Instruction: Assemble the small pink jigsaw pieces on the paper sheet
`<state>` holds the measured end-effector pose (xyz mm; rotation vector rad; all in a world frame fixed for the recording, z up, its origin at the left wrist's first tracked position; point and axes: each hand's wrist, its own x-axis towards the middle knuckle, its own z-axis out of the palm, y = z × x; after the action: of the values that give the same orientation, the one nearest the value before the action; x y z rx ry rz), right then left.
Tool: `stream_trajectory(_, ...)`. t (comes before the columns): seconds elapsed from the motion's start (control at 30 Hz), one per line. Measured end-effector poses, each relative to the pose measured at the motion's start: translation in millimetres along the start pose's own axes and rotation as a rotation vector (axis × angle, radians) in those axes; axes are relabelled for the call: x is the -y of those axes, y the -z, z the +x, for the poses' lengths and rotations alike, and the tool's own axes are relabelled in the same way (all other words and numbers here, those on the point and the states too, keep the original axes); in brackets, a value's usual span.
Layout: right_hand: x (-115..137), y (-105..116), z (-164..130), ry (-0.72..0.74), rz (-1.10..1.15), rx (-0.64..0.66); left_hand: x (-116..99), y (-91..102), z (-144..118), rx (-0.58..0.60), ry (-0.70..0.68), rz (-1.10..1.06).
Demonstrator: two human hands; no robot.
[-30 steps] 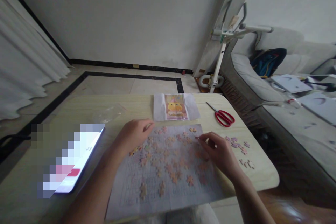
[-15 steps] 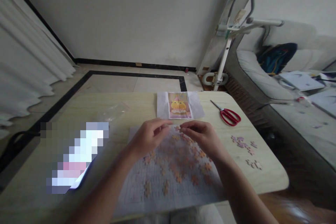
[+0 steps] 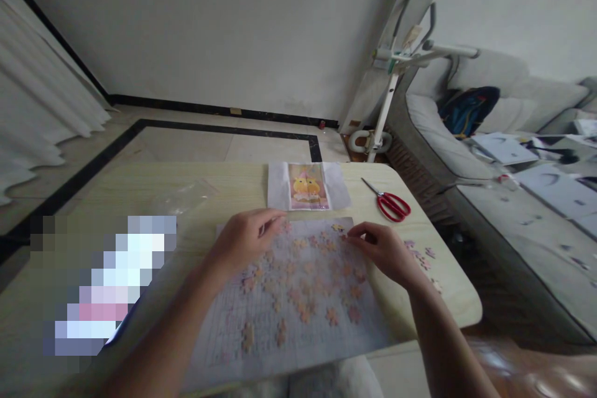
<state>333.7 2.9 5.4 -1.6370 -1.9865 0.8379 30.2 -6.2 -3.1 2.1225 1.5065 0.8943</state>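
My left hand is closed in a pinch at the upper left of a printed paper sheet, with a pink jigsaw puzzle piece at its fingertips. Over the sheet's upper right corner, my right hand pinches a small puzzle piece, partly hidden by the fingers. A yellowish piece lies just beyond those fingertips. Loose pink and orange pieces are spread across the sheet between my forearms. Behind it lies a white sheet with a picture of a yellow cartoon animal.
Red-handled scissors lie at the table's right, with more pieces near the right edge. A clear plastic bag and a lit, pixelated screen are at the left. A grey sofa stands beyond the table.
My hands have moved apart from the middle of the sheet's top edge, the left one leftward and the right one rightward. The whole view has shifted slightly.
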Motion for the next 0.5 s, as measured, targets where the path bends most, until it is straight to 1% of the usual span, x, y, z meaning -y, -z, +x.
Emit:
stream_trajectory(0.13,0.8,-5.8,-3.7,0.023,-0.111,-0.026,3.7,0.2,-0.4,-0.015,0.014,0.027)
stream_trajectory(0.23,3.4,-4.9,-9.2,0.063,-0.149,-0.06,4.3,2.4,-0.5,-0.02,0.012,0.043)
stream_trajectory(0.3,6.6,-3.2,-15.2,0.091,-0.153,-0.024,4.7,3.7,-0.5,-0.019,0.014,0.06)
stream_trajectory(0.43,13.9,-3.0,-26.1,0.117,-0.133,0.111,6.2,3.8,-0.3,-0.01,0.029,0.078)
stream_trajectory(0.5,15.2,-4.8,-28.3,0.111,-0.115,0.138,6.7,3.2,0.0,-0.008,0.029,0.078)
